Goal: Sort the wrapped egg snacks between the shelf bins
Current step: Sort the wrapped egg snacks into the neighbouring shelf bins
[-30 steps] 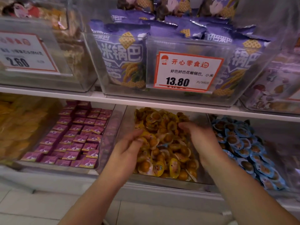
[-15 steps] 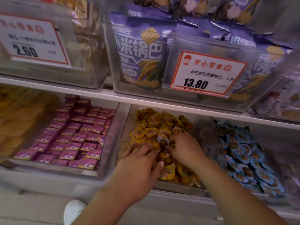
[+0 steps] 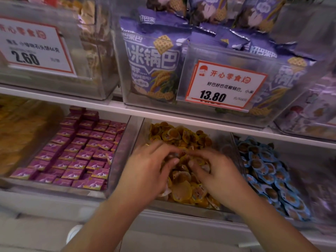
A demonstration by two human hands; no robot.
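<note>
Both hands are seen inside the middle clear bin (image 3: 140,135) of the lower shelf, upon the heap of yellow-wrapped egg snacks (image 3: 181,180). The left hand (image 3: 145,171) and right hand (image 3: 220,171) lie fingertip to fingertip, fingers curled into the packets — blur hides whether either grip encloses one. Blue-wrapped egg snacks (image 3: 267,171) fill the neighbouring right bin; purple packets (image 3: 76,151) fill the left.

Single head view, close, angled down at shelf bins (image 3: 181,208)
</note>
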